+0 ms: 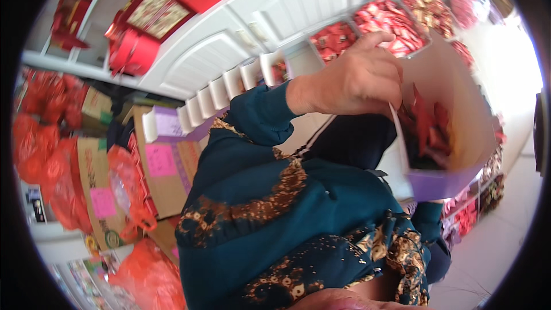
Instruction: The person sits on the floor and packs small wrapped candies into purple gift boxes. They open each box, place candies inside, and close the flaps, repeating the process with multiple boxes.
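My left hand (359, 77) pinches the rim of a tall open cardboard box (450, 185), white inside and purple outside at its base. One finger sticks up away from the rim. Red pieces (434, 125), blurred, and something dark lie inside the box. Only a sliver of my right hand (435, 201) shows below the box, at the end of its teal sleeve; the rest is hidden, so its grip cannot be made out. A row of similar open boxes (219, 92), white with purple, stands to the left of my left hand.
Bins of red wrapped pieces (387, 23) and gold-red pieces (428, 10) stand by the white cabinet doors (305, 6). Red plastic bags (64, 181) and cardboard cartons (161, 193) crowd the left. Red gift boxes (135, 51) sit on the shelf. My knee (357, 140) is below the left hand.
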{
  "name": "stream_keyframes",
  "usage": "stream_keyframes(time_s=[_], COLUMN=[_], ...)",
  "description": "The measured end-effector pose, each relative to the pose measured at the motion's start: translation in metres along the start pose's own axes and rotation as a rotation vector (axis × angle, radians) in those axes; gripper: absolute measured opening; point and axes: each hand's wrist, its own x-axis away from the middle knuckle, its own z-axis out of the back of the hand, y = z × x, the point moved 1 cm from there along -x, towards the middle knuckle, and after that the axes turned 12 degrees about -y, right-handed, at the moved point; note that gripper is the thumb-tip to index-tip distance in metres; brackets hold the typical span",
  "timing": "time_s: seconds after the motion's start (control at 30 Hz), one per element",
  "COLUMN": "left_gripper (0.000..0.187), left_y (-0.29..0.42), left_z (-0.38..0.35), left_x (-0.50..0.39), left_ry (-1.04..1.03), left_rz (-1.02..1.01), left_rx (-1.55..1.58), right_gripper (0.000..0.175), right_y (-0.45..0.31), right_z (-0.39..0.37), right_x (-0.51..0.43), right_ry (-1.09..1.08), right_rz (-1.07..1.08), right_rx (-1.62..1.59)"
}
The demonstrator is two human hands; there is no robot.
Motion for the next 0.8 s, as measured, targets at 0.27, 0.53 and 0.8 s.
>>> stream_keyframes(time_s=[0.27,0.53,0.8], left_gripper=[0.016,0.030,0.017], left_y=[0.035,0.043,0.054], left_z=[0.069,0.128,0.104], left_x=[0.185,0.422,0.538], left_ry=[0.441,0.354,0.177], left_rz=[1.241,1.931,2.123], left_rx=[0.151,-0.720,-0.991], right_gripper=[0.057,0.053,0.048], right_y=[-0.005,-0.005,-0.006], right_z=[0.000,0.010,0.015], right_x=[-0.010,-0.006,0.003], right_ry=[-0.208,-0.152,0.005], right_rz=[-0.124,-0.083,-0.058], right_rx=[0.160,0.137,0.083])
